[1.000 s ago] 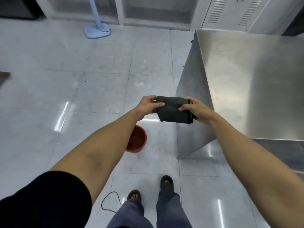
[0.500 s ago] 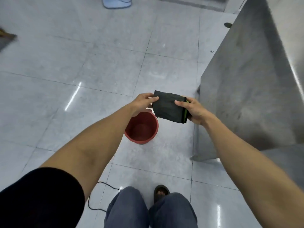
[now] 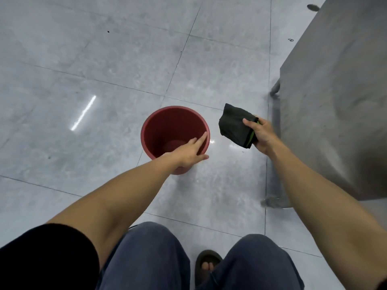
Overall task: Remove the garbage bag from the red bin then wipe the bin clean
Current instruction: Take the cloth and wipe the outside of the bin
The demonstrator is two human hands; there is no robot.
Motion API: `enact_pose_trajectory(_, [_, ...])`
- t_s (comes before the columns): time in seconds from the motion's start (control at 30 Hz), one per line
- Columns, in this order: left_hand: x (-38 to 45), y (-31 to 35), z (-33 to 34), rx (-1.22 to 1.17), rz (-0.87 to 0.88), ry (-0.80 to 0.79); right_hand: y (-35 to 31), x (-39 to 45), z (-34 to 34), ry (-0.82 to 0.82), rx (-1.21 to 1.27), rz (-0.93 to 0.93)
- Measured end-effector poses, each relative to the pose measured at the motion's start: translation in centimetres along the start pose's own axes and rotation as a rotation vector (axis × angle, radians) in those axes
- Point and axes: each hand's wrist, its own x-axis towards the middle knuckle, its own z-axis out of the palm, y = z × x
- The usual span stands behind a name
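The red bin (image 3: 167,124) stands upright on the tiled floor in front of me, with no bag inside it. My left hand (image 3: 189,152) reaches over the bin's near rim, fingers stretched out and apart, holding nothing. To the right of the bin, my right hand (image 3: 260,133) grips a folded dark cloth (image 3: 235,127) with a green edge, held in the air above the floor.
A stainless steel table (image 3: 335,101) fills the right side, its legs (image 3: 274,91) standing on the floor close to my right hand. My knees and one sandalled foot (image 3: 207,266) are at the bottom. Grey tiled floor (image 3: 83,59) stretches to the left and ahead.
My left hand let go of the cloth and moved down to the bin's rim. My right hand keeps the cloth and shifted right. The view tilted down and closer to the bin.
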Motion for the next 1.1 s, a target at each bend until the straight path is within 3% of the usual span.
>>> enact_pose_trajectory(0.13, [1.9,-0.9,2.3,0.25,0.107,0.057,3.0,2.3,-0.3,0.025,0.0,-0.023])
enact_pose_trajectory(0.33, [2.6,-0.7,0.8,0.258,0.14,0.32,4.4,2.9,-0.6,0.045,-0.018,-0.047])
enact_pose_trajectory(0.6, [3.8,-3.3,-4.7,-0.321,0.142,0.525,3.7,3.3,1.3,0.198,-0.008,-0.169])
enact_pose_trajectory(0.8, [4.4,-4.9,-2.3,-0.867,0.143,0.602,6.0,3.4,3.1,0.35,-0.406,-0.356])
enact_pose_trajectory(1.1, [6.0,-8.3,0.3,-1.009,0.05,0.729,13.1,1.6,5.1,-0.045,-0.964,-0.498])
